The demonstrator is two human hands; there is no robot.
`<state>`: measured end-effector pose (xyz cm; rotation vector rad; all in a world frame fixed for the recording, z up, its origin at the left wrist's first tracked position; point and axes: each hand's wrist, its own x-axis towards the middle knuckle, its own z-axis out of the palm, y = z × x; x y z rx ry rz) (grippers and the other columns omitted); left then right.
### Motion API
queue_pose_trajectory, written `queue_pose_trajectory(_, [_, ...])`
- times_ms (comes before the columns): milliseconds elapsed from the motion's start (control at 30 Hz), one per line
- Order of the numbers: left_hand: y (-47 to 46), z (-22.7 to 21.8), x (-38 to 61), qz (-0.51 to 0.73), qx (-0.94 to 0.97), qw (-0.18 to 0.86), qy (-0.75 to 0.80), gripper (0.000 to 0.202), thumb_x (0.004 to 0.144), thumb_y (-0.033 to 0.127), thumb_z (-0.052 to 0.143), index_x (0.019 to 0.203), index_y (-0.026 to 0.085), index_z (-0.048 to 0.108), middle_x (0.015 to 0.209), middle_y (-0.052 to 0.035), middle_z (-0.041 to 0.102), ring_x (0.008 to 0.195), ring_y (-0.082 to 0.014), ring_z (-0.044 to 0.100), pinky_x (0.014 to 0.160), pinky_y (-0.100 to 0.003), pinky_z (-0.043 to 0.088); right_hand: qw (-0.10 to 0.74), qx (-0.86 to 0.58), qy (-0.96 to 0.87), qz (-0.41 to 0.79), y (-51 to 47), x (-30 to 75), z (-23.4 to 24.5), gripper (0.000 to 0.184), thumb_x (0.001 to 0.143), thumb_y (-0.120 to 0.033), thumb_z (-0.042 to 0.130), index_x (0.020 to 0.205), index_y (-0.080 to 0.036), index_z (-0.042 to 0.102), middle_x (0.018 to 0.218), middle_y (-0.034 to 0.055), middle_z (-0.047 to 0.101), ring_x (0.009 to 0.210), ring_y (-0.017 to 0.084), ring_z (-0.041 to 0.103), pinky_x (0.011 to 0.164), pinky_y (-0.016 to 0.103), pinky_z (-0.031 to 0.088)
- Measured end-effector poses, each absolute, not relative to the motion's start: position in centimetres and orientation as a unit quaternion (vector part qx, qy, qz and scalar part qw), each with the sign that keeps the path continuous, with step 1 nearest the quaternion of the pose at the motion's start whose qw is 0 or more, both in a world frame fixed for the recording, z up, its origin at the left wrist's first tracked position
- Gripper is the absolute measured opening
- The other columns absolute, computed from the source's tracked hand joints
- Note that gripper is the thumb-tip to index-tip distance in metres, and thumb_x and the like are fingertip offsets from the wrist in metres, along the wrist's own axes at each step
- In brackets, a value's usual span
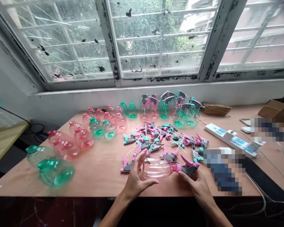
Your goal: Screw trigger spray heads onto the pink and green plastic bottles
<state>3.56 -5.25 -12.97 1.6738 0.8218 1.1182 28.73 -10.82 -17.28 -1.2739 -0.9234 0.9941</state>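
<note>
Near the table's front edge, a clear pink spray bottle (156, 167) lies sideways between my hands, its neck to the right. My left hand (138, 176) is wrapped round the bottle's base end. At the other end sits a grey and pink spray head (190, 167) on the bottle's neck, and my right hand (196, 183) grips it from below and behind. Part of the right fingers is hidden by the head. Just beyond the bottle lies a pile of loose spray heads (156, 135) in pink, teal and grey, some with thin white tubes sticking up.
Several open pink bottles (84, 138) and green bottles (56, 173) stand at the left. Bottles with spray heads (165, 108) line the back below the window. At the right are a power strip (229, 138), cables, a dark phone-like slab (265, 176) and a cardboard box (276, 108).
</note>
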Motion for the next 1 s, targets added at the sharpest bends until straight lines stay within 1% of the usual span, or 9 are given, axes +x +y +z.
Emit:
queue_pose_trajectory(67, [-5.3,-13.0,3.7,0.449,0.695,0.454,0.332,0.11,0.059,0.033,0.098,0.15,0.029,0.036,0.159,-0.0125,0.039,0.148,-0.0369,0.035,0.127,-0.053,0.023,0.595,-0.558,-0.396,0.422,-10.7,29.2,-17.5,0.037,0.072,-0.045,0.085,0.097,-0.022,0.072,0.09,0.0029,0.078,0.091,0.027,0.07,0.083,0.035,0.055])
queue_pose_trajectory(167, [-5.2,-12.8,3.8,0.437,0.706,0.448,0.331,0.106,0.056,0.028,0.099,0.147,0.029,0.045,0.16,-0.0102,0.04,0.151,-0.037,0.029,0.128,-0.054,0.017,0.598,-0.548,-0.4,0.425,-10.5,29.3,-17.3,0.043,0.071,-0.046,0.086,0.101,-0.022,0.069,0.092,0.0036,0.078,0.092,0.028,0.07,0.084,0.037,0.053])
queue_pose_trajectory(233, [-5.1,-12.8,3.8,0.437,0.697,0.464,0.328,0.101,0.059,0.031,0.097,0.146,0.03,0.046,0.16,-0.0095,0.039,0.15,-0.0371,0.03,0.126,-0.053,0.025,0.59,-0.536,-0.415,0.44,-10.5,29.3,-16.9,0.045,0.072,-0.046,0.085,0.106,-0.022,0.068,0.09,0.0036,0.077,0.089,0.027,0.07,0.082,0.037,0.053])
queue_pose_trajectory(333, [-5.3,-13.1,3.6,0.421,0.684,0.502,0.322,0.1,0.064,0.034,0.094,0.149,0.032,0.04,0.158,-0.0116,0.04,0.134,-0.0362,0.054,0.111,-0.051,0.05,0.561,-0.491,-0.453,0.49,-10.7,29.1,-16.1,0.041,0.081,-0.047,0.078,0.111,-0.022,0.068,0.071,-0.0007,0.073,0.067,0.021,0.065,0.065,0.032,0.051])
queue_pose_trajectory(433, [-5.6,-13.5,3.2,0.404,0.675,0.529,0.32,0.1,0.065,0.029,0.094,0.148,0.034,0.039,0.156,-0.0126,0.042,0.12,-0.0326,0.065,0.104,-0.05,0.056,0.543,-0.458,-0.465,0.528,-10.7,28.7,-15.7,0.037,0.088,-0.049,0.069,0.111,-0.02,0.067,0.057,-0.003,0.067,0.051,0.016,0.058,0.053,0.028,0.044])
queue_pose_trajectory(633, [-5.4,-14.4,2.7,0.417,0.646,0.551,0.324,0.109,0.07,0.033,0.091,0.155,0.032,0.022,0.163,-0.0129,0.03,0.146,-0.0365,0.039,0.123,-0.056,0.032,0.557,-0.456,-0.449,0.53,-8.9,26.8,-15.1,0.039,0.078,-0.049,0.08,0.098,-0.019,0.067,0.054,-0.0032,0.065,0.047,0.014,0.055,0.049,0.027,0.042])
queue_pose_trajectory(833, [-4.9,-14.3,2.5,0.417,0.632,0.564,0.331,0.1,0.076,0.037,0.085,0.156,0.032,0.025,0.165,-0.0119,0.03,0.144,-0.0384,0.042,0.124,-0.058,0.028,0.575,-0.451,-0.45,0.513,-8.2,26.2,-15.9,0.035,0.077,-0.047,0.082,0.092,-0.02,0.066,0.056,-0.0057,0.061,0.05,0.013,0.052,0.052,0.026,0.042])
queue_pose_trajectory(933, [-5.1,-13.7,2.6,0.42,0.641,0.548,0.336,0.096,0.078,0.037,0.082,0.156,0.032,0.027,0.165,-0.0096,0.031,0.151,-0.0355,0.031,0.129,-0.053,0.013,0.575,-0.457,-0.462,0.497,-8.5,26.7,-16.0,0.035,0.075,-0.045,0.084,0.095,-0.02,0.069,0.062,-0.0047,0.064,0.051,0.013,0.052,0.052,0.026,0.042])
queue_pose_trajectory(1000, [-5.4,-13.7,2.6,0.417,0.639,0.549,0.341,0.107,0.073,0.038,0.087,0.157,0.031,0.023,0.164,-0.0106,0.034,0.153,-0.035,0.024,0.129,-0.052,0.011,0.576,-0.462,-0.462,0.49,-8.7,26.9,-15.8,0.037,0.075,-0.045,0.083,0.1,-0.02,0.071,0.064,-0.0035,0.066,0.054,0.015,0.054,0.053,0.027,0.044])
